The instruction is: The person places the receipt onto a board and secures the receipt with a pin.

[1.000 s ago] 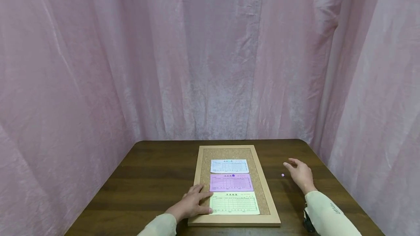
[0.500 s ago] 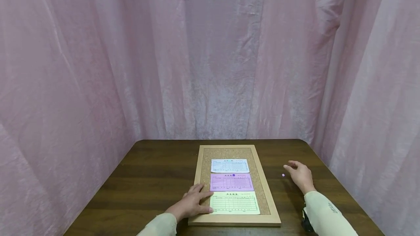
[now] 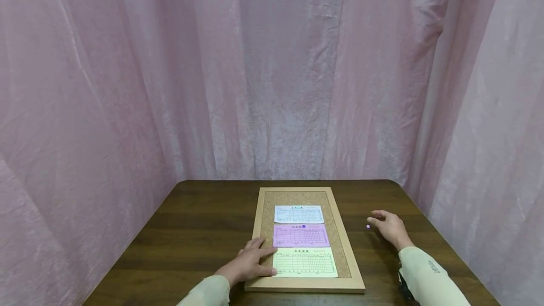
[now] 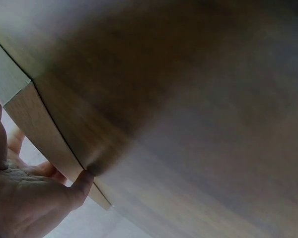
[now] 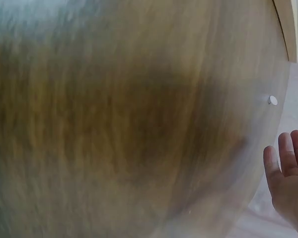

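Note:
A wood-framed corkboard (image 3: 299,197) lies flat, bearing a blue slip (image 3: 298,215), a purple slip (image 3: 301,236) and a green slip (image 3: 304,263) in a column. My left hand (image 3: 248,261) rests spread over the board's left frame, with fingertips at the green slip's left edge. In the left wrist view its thumb touches the frame edge (image 4: 44,129). To the right of the board, a small pale purple pushpin (image 3: 368,226) sits on the tabletop. My right hand (image 3: 390,228) hovers just right of this pin, fingers relaxed and holding nothing; the right wrist view shows a gap between fingertips and pin (image 5: 273,100).
A dark purple pin (image 3: 303,226) is at the top of the purple slip, and a pale green pin (image 3: 298,207) at the top of the blue one. The brown wooden table (image 3: 199,221) runs back to pink curtains (image 3: 280,84) on three sides.
My right hand has dipped slightly, bringing its fingertips nearer the pushpin on the table. The left hand has stayed in place on the board.

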Tool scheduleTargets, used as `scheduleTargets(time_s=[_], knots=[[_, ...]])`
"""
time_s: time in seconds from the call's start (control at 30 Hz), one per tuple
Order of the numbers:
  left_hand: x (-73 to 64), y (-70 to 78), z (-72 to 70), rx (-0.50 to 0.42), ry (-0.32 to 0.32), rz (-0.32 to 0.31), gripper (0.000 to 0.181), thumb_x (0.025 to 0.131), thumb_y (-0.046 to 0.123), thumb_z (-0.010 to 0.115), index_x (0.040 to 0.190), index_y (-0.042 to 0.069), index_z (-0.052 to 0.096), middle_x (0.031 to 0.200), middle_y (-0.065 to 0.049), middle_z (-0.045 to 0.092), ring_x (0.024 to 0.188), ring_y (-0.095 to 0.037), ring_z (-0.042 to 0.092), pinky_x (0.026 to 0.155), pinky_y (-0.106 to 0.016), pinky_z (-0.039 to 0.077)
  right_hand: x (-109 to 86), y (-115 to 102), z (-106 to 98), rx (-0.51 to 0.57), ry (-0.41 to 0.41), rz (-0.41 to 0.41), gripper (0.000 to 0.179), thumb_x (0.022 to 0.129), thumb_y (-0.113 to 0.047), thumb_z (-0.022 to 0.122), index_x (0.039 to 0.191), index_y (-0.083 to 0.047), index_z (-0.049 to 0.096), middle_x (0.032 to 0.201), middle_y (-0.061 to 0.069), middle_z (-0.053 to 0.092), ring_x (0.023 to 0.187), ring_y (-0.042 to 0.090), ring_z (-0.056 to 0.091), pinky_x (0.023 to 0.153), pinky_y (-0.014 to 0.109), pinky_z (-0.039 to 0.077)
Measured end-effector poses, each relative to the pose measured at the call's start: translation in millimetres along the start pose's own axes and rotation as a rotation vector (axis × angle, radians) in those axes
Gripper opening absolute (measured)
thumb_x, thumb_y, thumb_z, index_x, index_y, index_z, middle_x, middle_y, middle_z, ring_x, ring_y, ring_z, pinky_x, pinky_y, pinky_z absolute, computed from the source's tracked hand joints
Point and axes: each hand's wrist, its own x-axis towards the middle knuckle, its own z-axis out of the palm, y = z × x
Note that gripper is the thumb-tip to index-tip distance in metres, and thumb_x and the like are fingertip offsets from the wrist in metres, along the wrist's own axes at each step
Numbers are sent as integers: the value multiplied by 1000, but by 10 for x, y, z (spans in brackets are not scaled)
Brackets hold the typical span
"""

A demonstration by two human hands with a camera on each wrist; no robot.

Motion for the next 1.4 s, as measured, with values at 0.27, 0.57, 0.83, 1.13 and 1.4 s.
scheduleTargets(time_s=[0.27,0.57,0.83,1.13,1.4], knots=[[-6,10,-3,0,-3,2,64,85,45,75,141,19,58,160,-21,24,146,-46,15,106,-74,16,65,45,-11,-2,-29,1,42,97,-23,65,126,7,62,125,29,61,118,49,53,97,58,42],[-4,2,-4,13,4,10,64,85,46,76,141,21,58,159,-23,24,145,-46,16,106,-74,17,92,86,-16,5,-50,3,44,97,-24,65,127,7,61,125,30,60,118,50,51,97,59,41],[10,-16,12,16,5,4,65,85,47,75,141,21,58,159,-22,25,146,-44,16,107,-72,18,108,118,2,22,-61,-26,39,95,-18,67,123,8,63,121,29,63,117,48,53,96,58,41],[1,3,2,14,9,19,64,85,46,75,141,19,58,158,-24,25,145,-45,16,106,-73,18,114,140,-10,33,-86,-2,39,95,-14,67,125,10,61,121,29,62,115,47,54,94,57,43],[4,1,6,15,7,21,64,85,44,76,141,19,58,158,-24,25,145,-46,16,106,-74,18,129,204,-3,63,-125,19,41,94,-15,69,126,9,61,122,29,61,112,45,55,91,54,46]])
